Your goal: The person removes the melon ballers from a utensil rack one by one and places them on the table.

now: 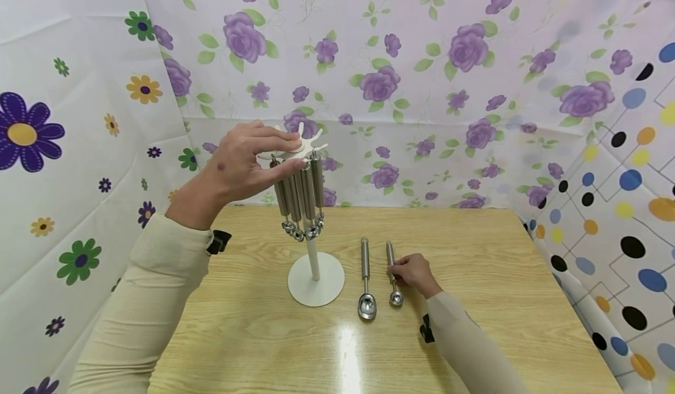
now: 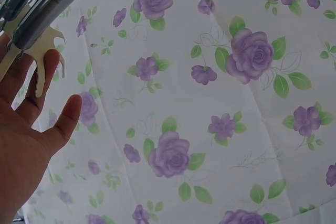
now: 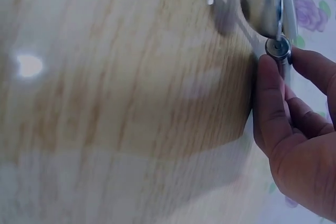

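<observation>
A white rack stands on the table, with several metal scoops hanging from its hooked top, bowls downward. My left hand rests on the rack's top, fingers lying across it and thumb stretched along the near side. The left wrist view shows its fingers against the white hooks beside the steel handles. My right hand pinches the handle of a small ice cream scoop at the table; its bowl shows in the right wrist view. A larger ice cream scoop lies just left of it.
The wooden table has a bright reflection near its front. A cloth with purple roses hangs behind it. Flowered cloth stands at the left, and dotted cloth at the right.
</observation>
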The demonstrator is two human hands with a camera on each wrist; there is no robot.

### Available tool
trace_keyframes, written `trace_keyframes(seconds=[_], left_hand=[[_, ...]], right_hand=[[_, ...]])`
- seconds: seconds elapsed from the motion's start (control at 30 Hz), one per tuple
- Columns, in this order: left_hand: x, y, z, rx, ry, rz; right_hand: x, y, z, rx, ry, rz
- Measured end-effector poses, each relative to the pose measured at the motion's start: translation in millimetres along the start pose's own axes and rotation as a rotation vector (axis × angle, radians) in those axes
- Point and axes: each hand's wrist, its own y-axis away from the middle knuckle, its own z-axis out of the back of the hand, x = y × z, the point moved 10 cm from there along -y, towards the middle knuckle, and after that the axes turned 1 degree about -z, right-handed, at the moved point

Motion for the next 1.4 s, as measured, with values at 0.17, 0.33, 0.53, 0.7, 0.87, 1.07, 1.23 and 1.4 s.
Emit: trace_keyframes(seconds=[0.17,0.33,0.53,0.7,0.87,1.07,1.23,1.4], left_hand=[[0.6,0.2,-0.3,0.004,-0.006,0.014],[0.6,0.3,-0.1,0.003,-0.003,0.015],[-0.3,0.1,0.9,0.008,-0.005,0.016],[-0.2,-2.0,2.2,0.026,-0.009,0.019],[-0.3,-5.1,1.1,0.078,-0.018,0.045],[-2.2,-10.1,2.3,0.084,-0.009,-0.015],[0.2,-10.2,0.4,0.111,0.073,-0.037],[0.3,-11.2,-0.3,0.119,0.100,-0.052]], right_hand=[[1.5,-1.3,-1.1,-0.001,0.009,-0.021],[1.0,-4.7,-0.5,-0.004,0.019,-0.016],[2.7,-5.9,-1.5,0.005,0.030,-0.007],[5.9,-3.2,-1.4,0.013,0.023,-0.001],[8.2,1.4,5.9,0.011,0.012,0.014],[30.1,5.8,23.1,0.005,-0.015,0.101],[60.2,14.8,35.5,0.049,-0.082,0.176],[90.1,24.5,47.2,0.082,-0.121,0.240]])
